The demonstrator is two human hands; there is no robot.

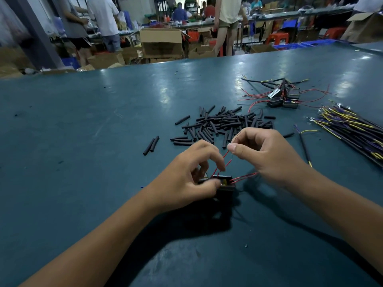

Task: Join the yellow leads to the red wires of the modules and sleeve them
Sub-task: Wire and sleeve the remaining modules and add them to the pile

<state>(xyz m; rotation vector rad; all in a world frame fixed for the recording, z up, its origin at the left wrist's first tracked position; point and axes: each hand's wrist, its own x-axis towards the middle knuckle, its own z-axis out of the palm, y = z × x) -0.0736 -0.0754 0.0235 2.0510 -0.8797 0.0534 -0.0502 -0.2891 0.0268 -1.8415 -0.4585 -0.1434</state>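
Head view, looking down at a dark teal tabletop [93,125] where a person's two bare forearms reach in from the bottom. The left hand [187,172] holds a small black module [224,184] against the tabletop near the centre, thumb and curled fingers closed in a narrow grip around its left side. Thin red wires [228,162] rise from the module. The right hand [267,154], raised just beside the left, pinches the upper end of one red wire between thumb and forefinger; more red wires run from the module's right side under this hand. A fine dark strand near the thumb may be bare wire, but it is too small to tell.

Behind the hands lies a loose pile of short black sleeves [223,125], with two stray sleeves [151,145] off to its left. Further back on the right sits a cluster of black modules [283,98] with red wires spreading outward. At the right edge lies a bundle of black leads [352,129] with yellow and purple cores and ring terminals. One single lead [305,146] lies apart, just beside the right wrist.

Beyond the tabletop are cardboard boxes [161,42], blue crates and several standing people, blurred.
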